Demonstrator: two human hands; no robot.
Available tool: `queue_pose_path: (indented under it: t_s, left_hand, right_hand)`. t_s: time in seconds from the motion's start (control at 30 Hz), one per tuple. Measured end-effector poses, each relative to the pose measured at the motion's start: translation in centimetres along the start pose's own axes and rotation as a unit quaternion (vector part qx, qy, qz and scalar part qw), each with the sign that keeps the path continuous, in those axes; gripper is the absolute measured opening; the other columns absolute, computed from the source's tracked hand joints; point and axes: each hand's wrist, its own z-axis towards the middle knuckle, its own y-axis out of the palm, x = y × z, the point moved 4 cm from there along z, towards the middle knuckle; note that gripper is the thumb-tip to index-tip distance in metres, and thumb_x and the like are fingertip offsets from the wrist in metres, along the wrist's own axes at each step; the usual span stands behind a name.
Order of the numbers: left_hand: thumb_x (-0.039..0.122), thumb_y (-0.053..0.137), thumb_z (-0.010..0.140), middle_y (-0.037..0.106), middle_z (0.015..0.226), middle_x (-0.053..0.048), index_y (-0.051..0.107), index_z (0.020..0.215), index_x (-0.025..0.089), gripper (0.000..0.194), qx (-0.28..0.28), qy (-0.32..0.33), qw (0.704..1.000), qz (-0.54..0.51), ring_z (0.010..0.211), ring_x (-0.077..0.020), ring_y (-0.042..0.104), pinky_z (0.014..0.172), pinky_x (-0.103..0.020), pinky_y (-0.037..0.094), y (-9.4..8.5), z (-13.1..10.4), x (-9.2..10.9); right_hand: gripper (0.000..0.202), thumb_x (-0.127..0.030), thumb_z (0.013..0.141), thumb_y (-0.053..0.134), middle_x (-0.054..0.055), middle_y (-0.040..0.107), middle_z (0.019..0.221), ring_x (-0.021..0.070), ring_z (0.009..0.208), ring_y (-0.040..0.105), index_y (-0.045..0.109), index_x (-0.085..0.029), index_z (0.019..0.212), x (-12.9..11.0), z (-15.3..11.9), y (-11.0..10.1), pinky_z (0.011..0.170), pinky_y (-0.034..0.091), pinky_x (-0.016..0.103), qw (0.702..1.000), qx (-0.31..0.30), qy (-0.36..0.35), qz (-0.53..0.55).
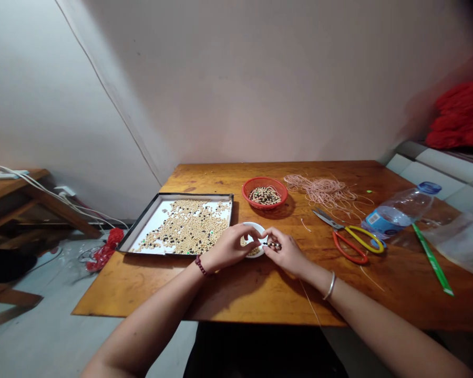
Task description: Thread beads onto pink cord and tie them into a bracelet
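Note:
Above a small white bowl [253,226] of beads, my two hands meet almost fingertip to fingertip. My right hand [286,255] is closed around a beaded strand [275,245] of tan and dark beads. A thin cord [309,302] trails from below it over the table's front edge. The thumb and fingers of my left hand [234,244] are pinched beside the strand's end; what lies between them is too small to make out. To the left stands a shallow tray [144,220] with a white bottom, spread with tan, black and a few green beads.
Behind the bowl sits a red basket [248,202] holding beaded strands. Pink cord [323,191] lies tangled at the back. On the right are scissors [345,231] with red and yellow handles, a plastic bottle [398,212] on its side, a green strip [433,262] and a clear bag [465,236].

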Motion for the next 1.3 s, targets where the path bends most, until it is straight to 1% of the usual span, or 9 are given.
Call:
queue_pose_path:
  t_s: [0.07,0.2,0.3,0.57,0.67,0.77,0.83,1.03,1.3]
  left_hand:
    - [0.027,0.058,0.085,0.067,0.091,-0.004,0.065,0.091,0.019,0.013,0.005,-0.003,1.0,0.008,0.08,-0.0145,0.059,0.073,-0.026,0.045,-0.1,0.0,0.0]
    - [0.026,0.056,0.086,0.067,0.096,-0.005,0.066,0.091,0.019,0.013,-0.012,0.02,0.999,0.023,0.09,-0.0171,0.059,0.08,-0.029,0.045,0.0,0.0,0.2]
    - [0.024,0.057,0.084,0.067,0.096,-0.006,0.066,0.091,0.019,0.013,-0.022,0.023,0.999,0.04,0.092,-0.0183,0.059,0.082,-0.03,0.045,0.2,0.0,0.2]
    - [0.031,0.052,0.089,0.066,0.091,-0.005,0.067,0.093,0.02,0.018,-0.026,0.039,0.993,0.109,0.091,-0.0183,0.057,0.08,-0.029,0.044,0.5,-0.2,0.6]
    - [0.029,0.054,0.088,0.066,0.092,-0.005,0.066,0.093,0.02,0.016,-0.017,0.027,0.987,0.159,0.088,-0.0192,0.056,0.079,-0.029,0.044,-0.4,-0.1,0.3]
    - [0.03,0.051,0.09,0.064,0.088,-0.007,0.066,0.091,0.02,0.018,0.031,-0.03,0.972,0.232,0.087,-0.0215,0.054,0.077,-0.032,0.043,-2.0,0.0,-0.8]
    - [0.029,0.049,0.091,0.064,0.09,-0.007,0.066,0.092,0.021,0.019,0.038,-0.045,0.966,0.252,0.088,-0.0216,0.053,0.078,-0.032,0.042,-2.8,0.1,-1.4]
    - [0.031,0.05,0.091,0.063,0.085,-0.007,0.069,0.094,0.021,0.022,-0.058,-0.017,0.958,0.28,0.086,-0.0208,0.054,0.074,-0.03,0.042,-1.9,0.0,-2.2]
    - [0.026,0.05,0.091,0.066,0.095,-0.005,0.066,0.104,0.022,0.021,-0.061,-0.004,0.956,0.289,0.089,-0.0196,0.055,0.077,-0.03,0.043,-1.0,-0.1,-2.0]
  right_hand:
    - [0.019,-0.025,0.079,0.055,-0.004,0.052,0.067,0.0119,0.058,0.049,0.053,-0.021,0.098,0.0,0.0,0.0,0.056,0.038,0.023,1.0,0.002,0.0,0.014]
    - [0.007,-0.024,0.082,0.052,-0.001,0.058,0.076,0.0138,0.069,0.055,0.05,-0.021,0.088,0.0,0.1,0.0,0.065,0.042,0.025,0.999,0.009,-0.01,0.036]
    - [0.005,-0.024,0.083,0.051,-0.002,0.056,0.072,0.013,0.065,0.053,0.049,-0.02,0.08,-0.1,0.1,0.0,0.062,0.04,0.024,1.0,0.01,-0.016,0.023]
    - [0.006,-0.024,0.082,0.05,-0.002,0.055,0.069,0.0134,0.064,0.052,0.047,-0.021,0.077,-0.3,-0.1,0.2,0.06,0.039,0.024,1.0,0.006,-0.017,-0.003]
    - [0.006,-0.023,0.08,0.05,-0.002,0.055,0.068,0.0138,0.063,0.052,0.047,-0.021,0.076,0.1,0.0,-0.3,0.06,0.039,0.024,0.999,0.036,0.0,-0.012]
    - [0.006,-0.021,0.078,0.051,-0.001,0.055,0.067,0.0146,0.064,0.053,0.047,-0.021,0.073,0.4,0.3,-1.2,0.06,0.04,0.025,0.996,0.089,0.02,-0.01]
    - [0.007,-0.022,0.077,0.051,0.0,0.055,0.067,0.0149,0.064,0.053,0.047,-0.021,0.071,0.5,0.4,-1.5,0.06,0.04,0.025,0.993,0.112,0.027,0.001]
    - [0.006,-0.022,0.076,0.051,0.001,0.056,0.068,0.0157,0.066,0.055,0.049,-0.02,0.07,0.6,0.6,-1.4,0.062,0.041,0.026,0.993,0.107,0.046,0.005]
    - [0.004,-0.021,0.076,0.051,-0.001,0.057,0.068,0.0151,0.066,0.055,0.05,-0.019,0.072,0.8,0.5,-0.9,0.063,0.041,0.026,0.996,0.075,0.051,-0.009]
